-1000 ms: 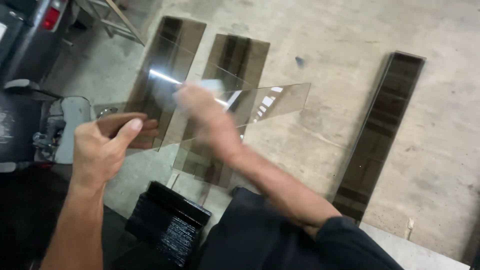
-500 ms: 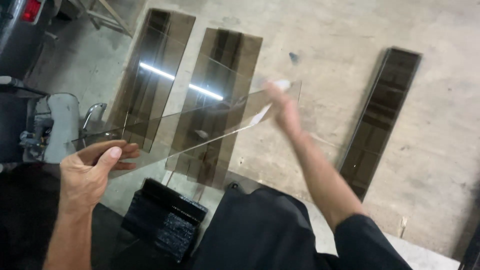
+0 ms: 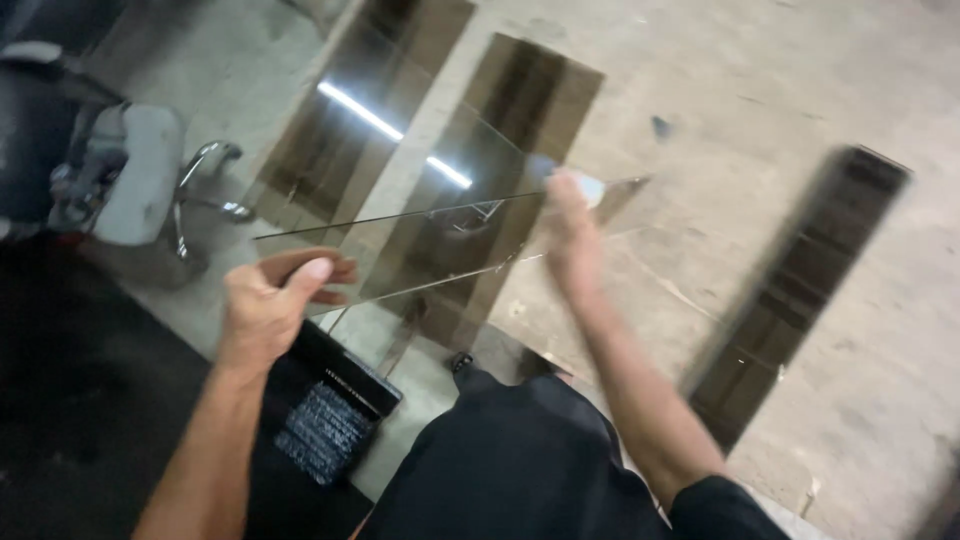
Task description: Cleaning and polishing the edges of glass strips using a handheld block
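Hands are held to opposite ends of a clear rectangular glass sheet (image 3: 440, 235), raised level above the concrete floor (image 3: 760, 90). Its near-left edge is pinched by the left hand (image 3: 272, 300). The far-right corner is gripped by the blurred right hand (image 3: 568, 225), over two tinted glass panes (image 3: 500, 130) lying below.

Bare concrete floor (image 3: 780, 90), tinted glass strips (image 3: 800, 290), strip-light glare.

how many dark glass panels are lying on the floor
3 on the concrete floor: a left panel by the chair, a middle panel partly behind the clear sheet held by both hands, and a right panel apart.
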